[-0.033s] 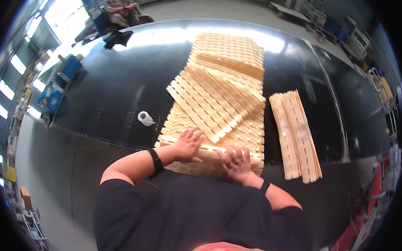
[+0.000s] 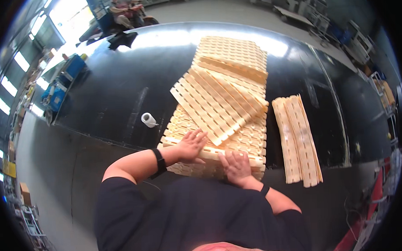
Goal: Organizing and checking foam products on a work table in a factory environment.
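Observation:
A long cream mat of slotted, toothed-edge strips (image 2: pixel 254 137) runs away from me across the black table, its near end hanging at the table's front edge. My left hand (image 2: pixel 191 145) lies on the strip along that near end, fingers stretched out. On the same strip, further right, my right hand (image 2: pixel 237 166) rests with its fingers flat and fairly close together. Just beyond my hands, a smaller slotted panel (image 2: pixel 216 105) lies askew on top of the mat. Behind it a narrow strip (image 2: pixel 234 69) stands out crosswise. My fingertips' undersides are hidden.
Right of the mat lie loose slotted strips (image 2: pixel 296 140), reaching past the table's front edge. A white roll (image 2: pixel 148 120) sits on the black table (image 2: pixel 107 93) at left. Dark cloth (image 2: pixel 122 39) lies at the far left edge, with a person (image 2: pixel 122 15) on a motorbike beyond.
The whole view has shifted slightly. My right hand's fingers have drawn closer together on the strip. My left hand stays at nearly the same place on it.

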Motion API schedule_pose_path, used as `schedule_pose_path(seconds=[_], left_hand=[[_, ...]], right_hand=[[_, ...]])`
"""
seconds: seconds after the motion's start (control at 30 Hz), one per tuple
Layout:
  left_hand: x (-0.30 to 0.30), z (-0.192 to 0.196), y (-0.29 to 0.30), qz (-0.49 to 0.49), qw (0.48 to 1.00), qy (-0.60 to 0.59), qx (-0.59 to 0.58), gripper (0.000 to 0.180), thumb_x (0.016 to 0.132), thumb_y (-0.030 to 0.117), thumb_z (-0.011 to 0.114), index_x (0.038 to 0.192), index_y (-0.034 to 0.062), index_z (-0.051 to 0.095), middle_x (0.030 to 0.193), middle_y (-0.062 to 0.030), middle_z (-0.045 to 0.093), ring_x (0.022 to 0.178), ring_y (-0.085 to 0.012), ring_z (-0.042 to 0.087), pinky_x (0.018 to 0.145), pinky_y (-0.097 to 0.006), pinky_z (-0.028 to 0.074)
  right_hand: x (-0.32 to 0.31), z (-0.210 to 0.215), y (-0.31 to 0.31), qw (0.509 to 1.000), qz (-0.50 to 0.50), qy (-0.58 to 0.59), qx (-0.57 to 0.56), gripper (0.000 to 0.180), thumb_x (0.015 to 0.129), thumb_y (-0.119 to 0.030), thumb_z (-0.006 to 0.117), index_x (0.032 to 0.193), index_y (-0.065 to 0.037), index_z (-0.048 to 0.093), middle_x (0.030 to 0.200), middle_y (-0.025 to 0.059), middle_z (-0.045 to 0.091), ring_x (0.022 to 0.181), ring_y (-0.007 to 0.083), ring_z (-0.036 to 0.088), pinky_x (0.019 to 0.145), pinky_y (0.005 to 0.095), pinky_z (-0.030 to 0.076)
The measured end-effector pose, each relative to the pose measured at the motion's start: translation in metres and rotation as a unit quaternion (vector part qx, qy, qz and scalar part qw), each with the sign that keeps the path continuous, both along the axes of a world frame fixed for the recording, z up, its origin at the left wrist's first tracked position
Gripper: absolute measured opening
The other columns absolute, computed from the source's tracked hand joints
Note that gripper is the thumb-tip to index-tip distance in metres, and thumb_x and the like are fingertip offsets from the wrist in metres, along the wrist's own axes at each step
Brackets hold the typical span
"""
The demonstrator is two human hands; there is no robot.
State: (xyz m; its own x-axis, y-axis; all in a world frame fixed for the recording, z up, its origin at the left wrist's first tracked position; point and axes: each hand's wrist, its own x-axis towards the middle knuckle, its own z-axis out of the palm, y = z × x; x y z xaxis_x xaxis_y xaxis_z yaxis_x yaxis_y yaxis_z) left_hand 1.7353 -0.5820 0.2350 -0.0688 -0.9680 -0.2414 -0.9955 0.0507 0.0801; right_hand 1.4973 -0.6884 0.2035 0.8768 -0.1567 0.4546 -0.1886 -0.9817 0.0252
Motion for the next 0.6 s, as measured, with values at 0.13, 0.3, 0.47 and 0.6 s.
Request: schedule_pose_path(seconds=[0.13,0.3,0.47,0.6], left_hand=[[0.024,0.003,-0.031,0.062,0.979,0.17,0.094,0.094,0.081,0.061,0.059,0.143,-0.0022,0.027,0.15,-0.024,0.019,0.139,-0.043,0.014,0.113,-0.049,0.017],[0.066,0.019,-0.091,-0.014,0.985,0.116,0.126,0.096,0.067,0.036,0.082,0.142,0.0045,0.031,0.144,-0.0188,0.033,0.125,-0.0371,0.043,0.105,-0.039,0.037],[0.088,0.024,-0.141,-0.193,0.972,-0.037,0.127,0.08,0.059,0.04,0.085,0.125,0.0103,0.049,0.125,-0.0108,0.048,0.114,-0.0322,0.052,0.094,-0.04,0.044],[0.092,0.02,-0.162,-0.25,0.957,-0.069,0.127,0.067,0.062,0.041,0.082,0.115,0.0095,0.056,0.113,-0.0088,0.053,0.108,-0.0294,0.055,0.087,-0.04,0.048]], right_hand=[[0.005,-0.009,0.004,1.0,-0.011,0.006,0.028,0.05,0.08,-0.022,0.056,0.129,-0.015,0.048,0.123,0.0065,0.046,0.111,0.0258,0.042,0.095,0.0468,0.033],[0.003,-0.009,-0.007,0.994,-0.001,0.067,0.084,0.053,0.079,-0.024,0.057,0.131,-0.017,0.049,0.124,0.006,0.047,0.113,0.0261,0.043,0.095,0.0463,0.032],[0.005,0.0,-0.015,0.991,0.002,0.103,0.085,0.061,0.072,-0.025,0.068,0.13,-0.018,0.051,0.121,0.0059,0.05,0.112,0.0261,0.045,0.094,0.0442,0.033],[0.008,0.001,-0.02,0.985,0.001,0.131,0.108,0.061,0.071,-0.025,0.07,0.128,-0.018,0.052,0.121,0.0058,0.05,0.112,0.0258,0.046,0.095,0.0448,0.032]])
